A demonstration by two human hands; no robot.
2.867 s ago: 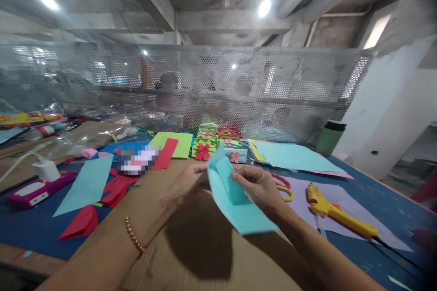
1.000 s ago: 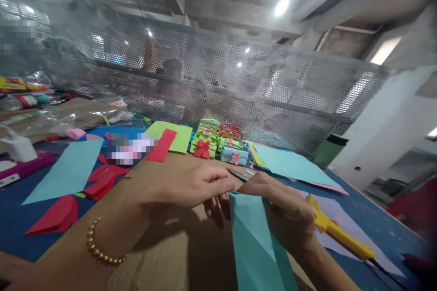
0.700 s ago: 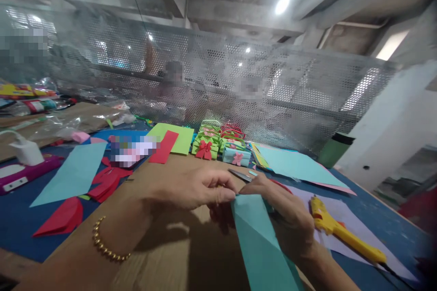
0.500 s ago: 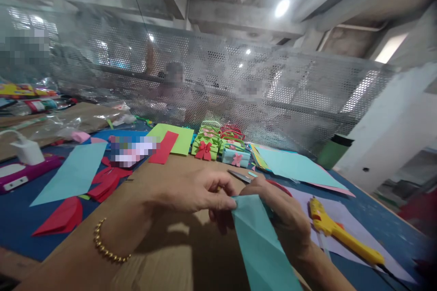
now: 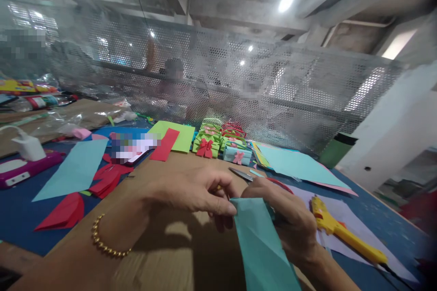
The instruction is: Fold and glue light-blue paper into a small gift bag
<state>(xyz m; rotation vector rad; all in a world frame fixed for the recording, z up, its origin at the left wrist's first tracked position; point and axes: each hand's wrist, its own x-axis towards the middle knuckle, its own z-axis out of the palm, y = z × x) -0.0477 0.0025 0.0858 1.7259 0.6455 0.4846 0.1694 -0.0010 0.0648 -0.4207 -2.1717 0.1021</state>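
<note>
A teal paper strip (image 5: 261, 248), creased along its length, hangs down toward me over the brown cardboard (image 5: 160, 254). At its upper left corner, my left hand (image 5: 201, 193) is closed, thumb and fingers pinching the edge. My right hand (image 5: 290, 218) is curled round the strip's right side near the top; its fingertips are partly hidden behind the paper. Just beyond my hands lie scissors (image 5: 241, 174) with grey blades, beside a small teal paper scrap (image 5: 256, 173).
Small paper handbags (image 5: 205, 148) with bows stand at the back. A yellow glue gun (image 5: 344, 232) rests on lilac paper (image 5: 389, 266) at right. On the left lie red paper pieces (image 5: 63, 213), a light blue sheet (image 5: 73, 168) and a purple power strip (image 5: 30, 170).
The top of the teal strip now faces me more squarely, and my right hand has shifted slightly right and down. My left hand keeps its pinch.
</note>
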